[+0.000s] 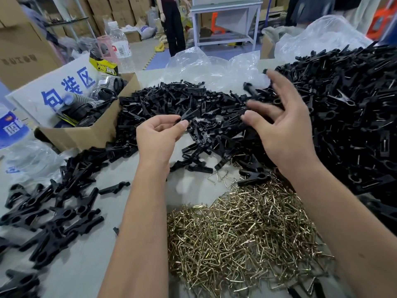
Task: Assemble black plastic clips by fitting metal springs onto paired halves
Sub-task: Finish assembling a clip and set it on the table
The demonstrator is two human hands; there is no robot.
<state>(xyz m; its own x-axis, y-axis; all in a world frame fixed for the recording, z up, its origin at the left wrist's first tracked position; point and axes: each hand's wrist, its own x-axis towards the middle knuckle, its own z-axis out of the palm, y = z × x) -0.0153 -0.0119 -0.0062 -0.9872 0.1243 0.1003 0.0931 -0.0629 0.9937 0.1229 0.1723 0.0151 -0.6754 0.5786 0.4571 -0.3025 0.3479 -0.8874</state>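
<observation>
Cardboard cartons lined the back of a warehouse packing floor, where a pale grey surface [103,250] carried the day's work in heaps. Loose black clip halves [193,106] lay banked toward its far edge, a taller mound of black clips [352,108] rose along the right edge, and finished clips [49,209] were scattered by the left edge. Brass-coloured metal springs [240,229] spread in a glittering pile at the near edge, between the worker's forearms.

The left hand [160,134] pinched a single clip half [189,116] by one end between thumb and forefinger, holding it above the loose halves. The right hand [281,125] hovered over the heap with fingers spread; it was blurred, and appeared to be touching a black piece at its fingertips without closing on it.

Such halves looked light, rigid and smooth-sided, likely to slip unless taken across the narrow flanks near the middle, leaving the spring seat free. The thin wire springs seemed stiff, prone to tangle, and best lifted singly by the closed bend. An open cardboard box [86,134] stood at the far left corner, with clear plastic bags [214,65] behind the heaps.
</observation>
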